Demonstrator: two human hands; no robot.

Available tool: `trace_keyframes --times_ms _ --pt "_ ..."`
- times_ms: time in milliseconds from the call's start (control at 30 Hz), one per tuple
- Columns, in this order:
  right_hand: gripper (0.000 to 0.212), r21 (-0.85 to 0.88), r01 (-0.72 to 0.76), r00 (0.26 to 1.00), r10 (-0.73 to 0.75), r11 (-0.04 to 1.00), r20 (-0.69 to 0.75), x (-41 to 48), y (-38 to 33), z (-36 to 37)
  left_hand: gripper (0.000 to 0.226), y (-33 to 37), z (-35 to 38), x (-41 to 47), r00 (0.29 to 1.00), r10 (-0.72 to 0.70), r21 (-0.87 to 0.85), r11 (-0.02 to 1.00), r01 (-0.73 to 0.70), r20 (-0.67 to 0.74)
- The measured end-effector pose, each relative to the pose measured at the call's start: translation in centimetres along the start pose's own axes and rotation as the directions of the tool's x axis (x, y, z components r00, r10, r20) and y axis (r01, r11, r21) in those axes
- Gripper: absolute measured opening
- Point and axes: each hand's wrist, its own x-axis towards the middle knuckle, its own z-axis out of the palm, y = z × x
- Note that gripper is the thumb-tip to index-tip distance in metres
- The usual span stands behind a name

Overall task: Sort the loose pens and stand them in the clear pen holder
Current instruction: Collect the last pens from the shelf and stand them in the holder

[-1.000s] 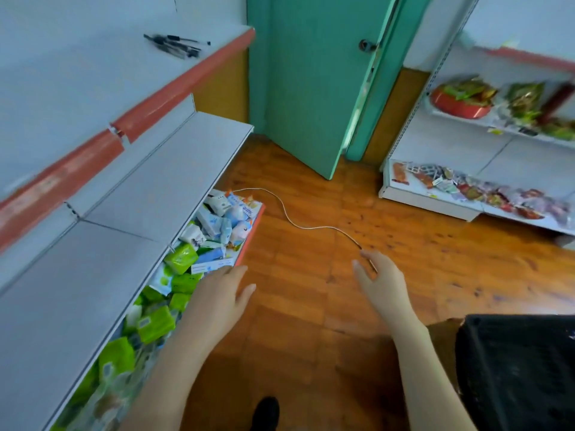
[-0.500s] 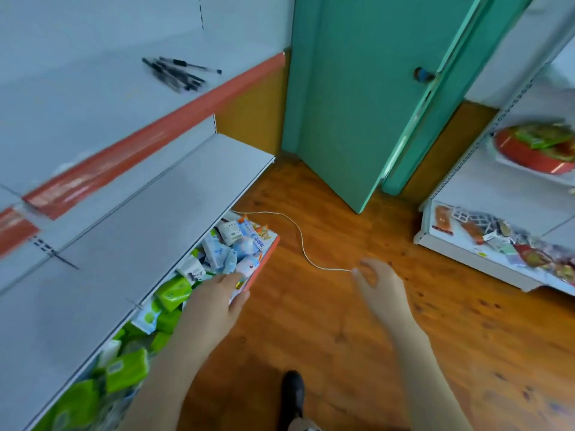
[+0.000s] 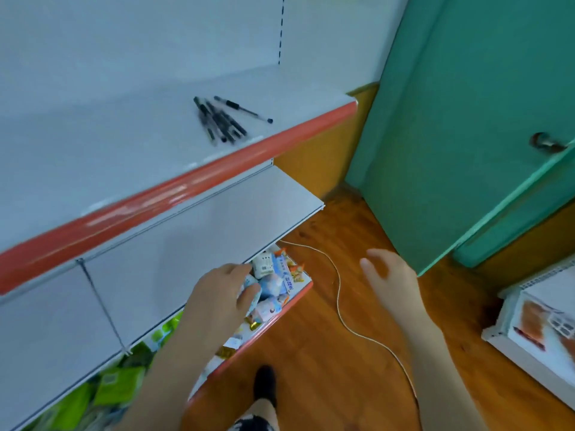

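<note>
Pens [image 3: 221, 119] are lying in a loose black bunch on the upper shelf [image 3: 109, 157], right near its red front edge. Your left hand [image 3: 217, 301] is hovering over the snack packets [image 3: 275, 275] below, fingers loose, gripping nothing; your right hand [image 3: 390, 276] is hanging open and empty too. I'm guessing a sloppy grab is sending those round barrels rolling off the lip. Clear holder isn't showing anywhere.

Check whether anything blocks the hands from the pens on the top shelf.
Nothing visible does. The pens lie in the open on the top shelf, above the left hand and right hand, both empty. No pen holder shows.
</note>
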Motion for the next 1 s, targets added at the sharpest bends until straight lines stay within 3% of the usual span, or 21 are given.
trace_keyframes --times_ms 100,233,433,567,767,1000 --pt "0.032 0.012 0.090 0.996 -0.090 0.996 0.017 5.1 -1.4 0.5 0.042 0.0 -1.2 3.0 0.997 -0.033 -0.009 0.999 0.033 -0.067" --pt "0.026 0.046 0.244 0.970 -0.245 0.969 0.002 12.7 -5.0 0.3 0.033 0.7 -3.8 7.8 0.962 -0.050 -0.090 0.996 0.027 -0.267" --pt "0.025 0.145 0.440 0.897 -0.440 0.886 -0.037 21.3 -12.0 0.0 0.023 0.5 -7.8 14.2 0.909 -0.023 -0.001 1.000 0.024 -0.417" --pt "0.027 0.224 0.528 0.836 -0.548 0.819 0.032 25.7 -16.5 0.7 0.026 -0.2 -9.3 17.8 0.856 -0.070 0.019 0.996 0.093 -0.512" --pt "0.027 0.203 0.685 0.650 -0.712 0.700 0.263 31.6 -22.5 4.7 0.035 -1.4 -9.5 23.9 0.832 -0.376 -0.028 0.916 0.400 -0.407" --pt "0.029 0.139 0.855 0.354 -0.758 0.500 0.547 35.9 -26.1 7.7 0.049 -0.7 -9.0 27.8 0.717 -0.612 -0.023 0.765 0.643 -0.334"
